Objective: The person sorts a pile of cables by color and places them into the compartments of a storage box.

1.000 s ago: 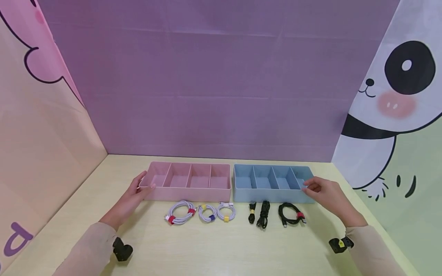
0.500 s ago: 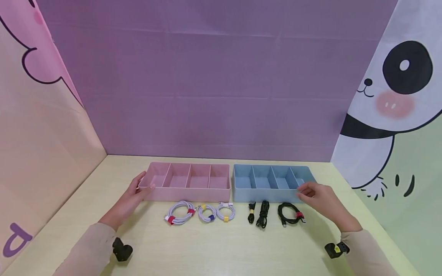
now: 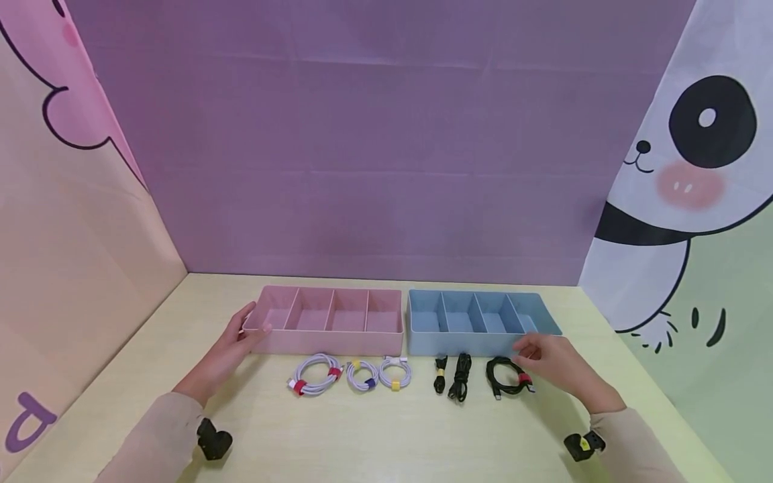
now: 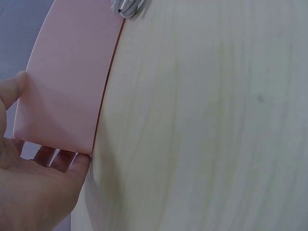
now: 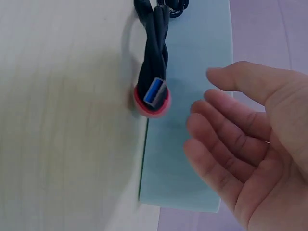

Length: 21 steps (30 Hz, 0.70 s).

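Observation:
A pink compartment box (image 3: 329, 343) stands on the table, my left hand (image 3: 232, 339) gripping its left front corner. In the left wrist view the thumb (image 4: 14, 87) lies at the rim and the fingertips (image 4: 79, 166) lie against the end wall. My right hand (image 3: 552, 362), loosely curled and holding nothing, hovers in front of the right end of a blue compartment box (image 3: 459, 345). Close to its fingers lies a coiled black USB cable (image 3: 496, 387) with a red tie; the right wrist view shows its blue USB plug (image 5: 155, 91).
Left of that cable are a bundled black cable (image 3: 461, 379) and a short black cable with a yellow tie (image 3: 440, 376). Before the pink box lie three coiled white cables, including a large one with red ties (image 3: 314, 388). A purple backdrop (image 3: 386, 168) rises behind.
My right hand has moved off the blue box's right end, leftward and toward me, to beside the black USB cable. The left hand keeps its place on the pink box.

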Each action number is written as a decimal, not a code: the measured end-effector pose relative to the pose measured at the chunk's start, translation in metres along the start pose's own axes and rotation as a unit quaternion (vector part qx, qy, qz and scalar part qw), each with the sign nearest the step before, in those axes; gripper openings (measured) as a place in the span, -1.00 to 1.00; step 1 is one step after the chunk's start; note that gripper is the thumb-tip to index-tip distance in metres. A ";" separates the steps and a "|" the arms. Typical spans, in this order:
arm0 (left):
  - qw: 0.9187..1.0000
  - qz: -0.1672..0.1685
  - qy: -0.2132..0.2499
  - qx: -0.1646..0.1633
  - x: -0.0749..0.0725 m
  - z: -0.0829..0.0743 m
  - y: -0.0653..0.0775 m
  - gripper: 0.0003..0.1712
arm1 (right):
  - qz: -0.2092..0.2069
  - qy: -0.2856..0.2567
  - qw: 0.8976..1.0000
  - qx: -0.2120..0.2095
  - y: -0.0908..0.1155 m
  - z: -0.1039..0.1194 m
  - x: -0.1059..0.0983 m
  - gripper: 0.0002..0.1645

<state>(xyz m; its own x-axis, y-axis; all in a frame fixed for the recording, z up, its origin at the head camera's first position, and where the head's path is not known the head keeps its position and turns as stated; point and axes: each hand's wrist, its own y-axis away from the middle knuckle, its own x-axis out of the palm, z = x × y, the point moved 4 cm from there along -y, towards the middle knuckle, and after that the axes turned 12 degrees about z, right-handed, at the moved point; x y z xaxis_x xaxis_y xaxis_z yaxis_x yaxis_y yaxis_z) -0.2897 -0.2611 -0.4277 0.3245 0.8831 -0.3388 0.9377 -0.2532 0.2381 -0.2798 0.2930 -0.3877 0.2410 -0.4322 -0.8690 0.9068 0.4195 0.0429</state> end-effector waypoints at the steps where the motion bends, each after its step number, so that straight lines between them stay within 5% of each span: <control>1: 1.000 0.000 -0.001 -0.001 0.000 0.000 0.000 0.15 | 0.005 -0.002 1.000 0.002 0.000 -0.001 0.001 -0.80; 21: 1.000 -0.002 0.001 0.001 0.000 0.001 0.001 0.11 | 0.036 -0.012 0.998 0.048 -0.005 -0.010 0.015 -0.65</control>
<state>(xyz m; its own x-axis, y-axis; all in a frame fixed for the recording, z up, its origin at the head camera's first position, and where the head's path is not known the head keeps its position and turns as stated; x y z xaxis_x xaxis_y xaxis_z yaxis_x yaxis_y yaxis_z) -0.2891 -0.2615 -0.4281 0.3199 0.8848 -0.3388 0.9395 -0.2501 0.2339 -0.2837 0.2925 -0.4060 0.3132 -0.4229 -0.8504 0.9159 0.3712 0.1527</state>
